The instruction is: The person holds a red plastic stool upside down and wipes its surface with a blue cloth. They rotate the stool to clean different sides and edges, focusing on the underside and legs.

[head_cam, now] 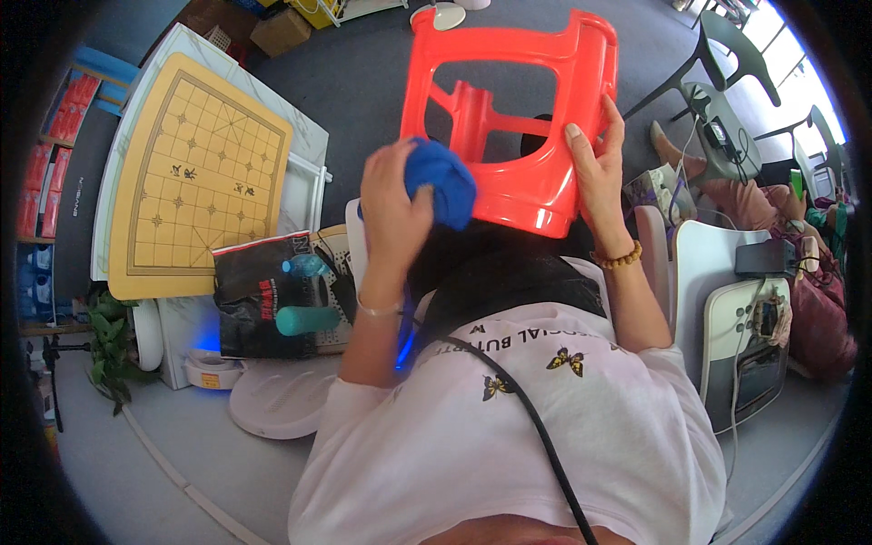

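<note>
A glossy red plastic stool (497,44) is held tilted above my lap, with its open frame side facing up. My right hand (599,160) grips its right edge, thumb on the near side face and fingers around the outer side. Bunched in my left hand (395,204) is a blue cloth (443,184). The cloth is against the stool's lower left corner or just beside it; the exact contact is hidden. Part of the stool's far inner side shows through the opening.
On my left, a xiangqi board (204,177) lies on a white marble-patterned table (310,136). Nearby are a black bag (248,300), a teal cylinder (306,320) and a blue-capped bottle (306,266). A seated person (736,197) and a dark chair (722,136) are at right. A black cable (538,422) crosses my shirt.
</note>
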A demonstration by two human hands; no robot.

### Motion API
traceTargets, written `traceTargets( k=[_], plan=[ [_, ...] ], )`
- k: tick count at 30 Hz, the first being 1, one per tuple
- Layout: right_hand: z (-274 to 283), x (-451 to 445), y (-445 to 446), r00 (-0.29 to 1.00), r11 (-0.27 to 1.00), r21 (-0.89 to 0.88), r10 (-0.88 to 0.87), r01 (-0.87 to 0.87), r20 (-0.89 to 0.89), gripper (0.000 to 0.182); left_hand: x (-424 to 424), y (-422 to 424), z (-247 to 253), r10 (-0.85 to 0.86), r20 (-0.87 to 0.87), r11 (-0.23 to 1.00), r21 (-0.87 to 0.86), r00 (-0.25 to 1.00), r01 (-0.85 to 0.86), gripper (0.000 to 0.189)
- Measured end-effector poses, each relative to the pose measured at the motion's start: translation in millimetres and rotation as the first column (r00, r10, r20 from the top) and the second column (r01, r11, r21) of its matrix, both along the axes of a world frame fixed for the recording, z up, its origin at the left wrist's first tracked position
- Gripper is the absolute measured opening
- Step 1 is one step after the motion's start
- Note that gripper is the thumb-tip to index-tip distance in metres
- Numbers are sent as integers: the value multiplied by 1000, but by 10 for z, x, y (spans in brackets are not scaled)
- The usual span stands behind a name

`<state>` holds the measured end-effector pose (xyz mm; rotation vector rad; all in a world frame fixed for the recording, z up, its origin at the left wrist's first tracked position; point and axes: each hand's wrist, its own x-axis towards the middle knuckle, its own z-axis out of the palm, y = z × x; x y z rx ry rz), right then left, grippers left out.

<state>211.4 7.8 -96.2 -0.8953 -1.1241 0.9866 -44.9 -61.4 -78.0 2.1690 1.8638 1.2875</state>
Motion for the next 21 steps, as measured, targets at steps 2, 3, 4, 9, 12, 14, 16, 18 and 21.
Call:
traceTargets(
  k=[2, 3, 4, 9, 12, 14, 16, 18, 21],
  plan=[
    [7, -11, 5, 1000, 1000, -4, 7, -7, 8, 75, -179, 315, 12, 2, 49, 999, -39, 999, 0, 52],
    [-16, -13, 19, 1000, 1000, 0, 12, -12, 14, 75, -272, 486, 43, -16, 36, 999, -27, 999, 17, 51],
    [-40, -8, 28, 1000, 1000, 9, 13, -13, 24, 75, -338, 674, 65, -38, 26, 999, -12, 999, 39, 51],
    [-69, 43, 1, 1000, 1000, 10, 3, -3, -7, 75, -358, 1246, 219, -153, 80, 988, -11, 985, 154, 52],
    [-1, 53, 22, 997, 997, -56, 40, -44, -67, 76, -239, 1065, 199, -144, 27, 989, 24, 989, 144, 47],
    [0, 51, 28, 998, 997, -62, 36, -39, -60, 76, -144, 698, 159, -120, -29, 992, 36, 992, 121, 45],
    [-49, 21, 62, 1000, 1000, -7, -11, 11, 3, 75, -6, 279, 150, -43, 19, 999, 1, 999, 43, 46],
    [-83, 6, 78, 999, 999, 38, -25, 24, 26, 75, 113, -109, 156, 54, 57, 994, -93, 997, -48, 47],
    [-67, 33, 58, 1000, 1000, -6, 16, -16, 23, 70, 246, -430, 144, 5, 38, 996, -87, 999, -2, 52]
  ],
)
